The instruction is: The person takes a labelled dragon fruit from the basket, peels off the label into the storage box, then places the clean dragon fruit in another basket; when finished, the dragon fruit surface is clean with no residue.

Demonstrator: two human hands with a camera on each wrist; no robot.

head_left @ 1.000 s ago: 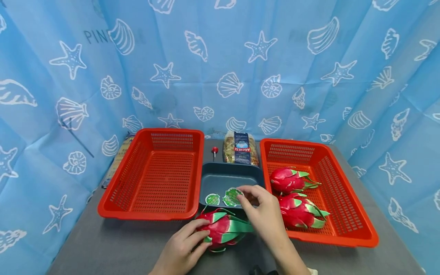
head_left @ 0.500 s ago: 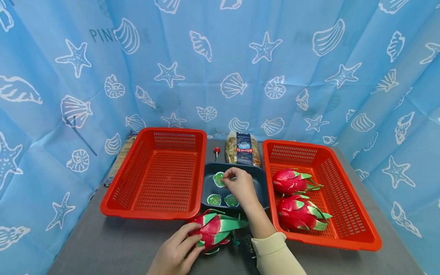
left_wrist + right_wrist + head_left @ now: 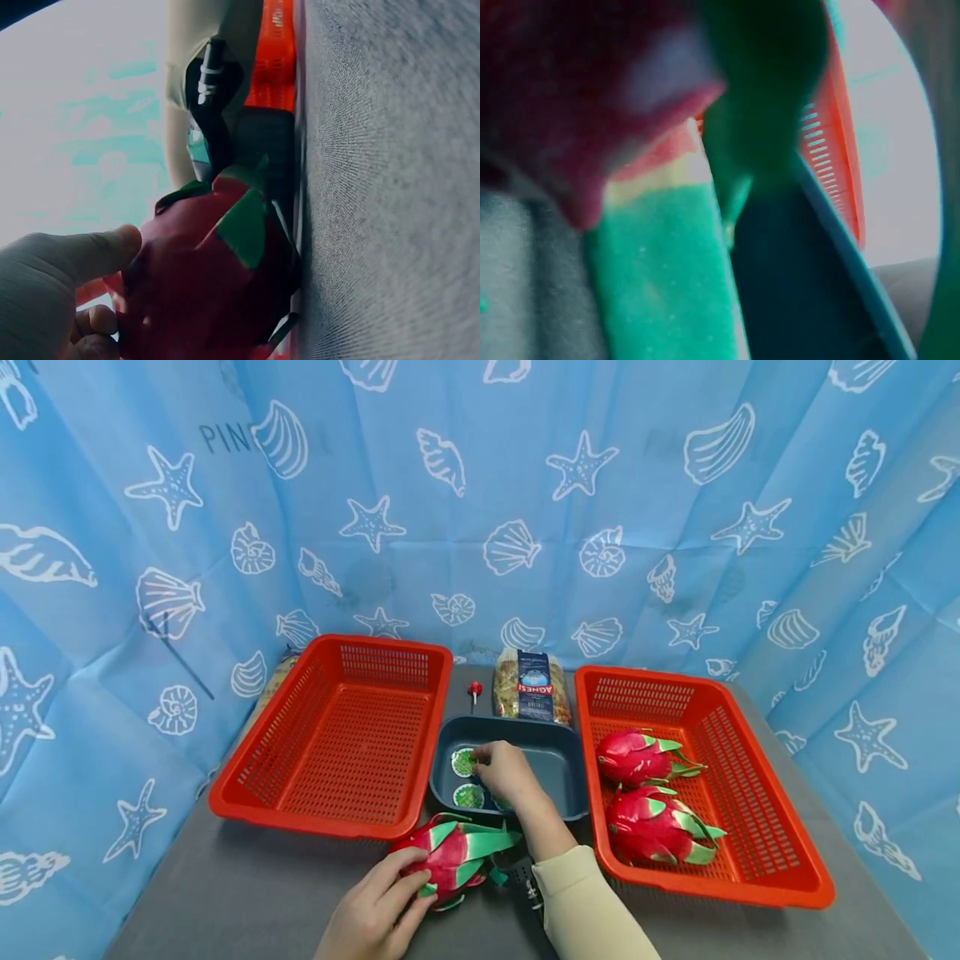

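My left hand grips the pink and green dragon fruit in front of the dark tray. In the left wrist view the thumb lies against the side of that dragon fruit. Inside the tray, my right hand pinches the edge of a round green and white sticker at the tray's left. Just below it lies a second round sticker. Another sticker is mostly hidden behind the right wrist. Close up in the right wrist view are the fruit's green leaf tips; the right fingers are hidden there.
At left stands a red basket. Two dragon fruits lie in the red basket at right. Behind the tray are a pasta bag and a red lollipop. A shell-print curtain hangs behind.
My right hand has carried one sticker from the overlapping pair up and leftward to above the left sticker. My left hand has shifted slightly left with the dragon fruit. The left basket has moved slightly too.
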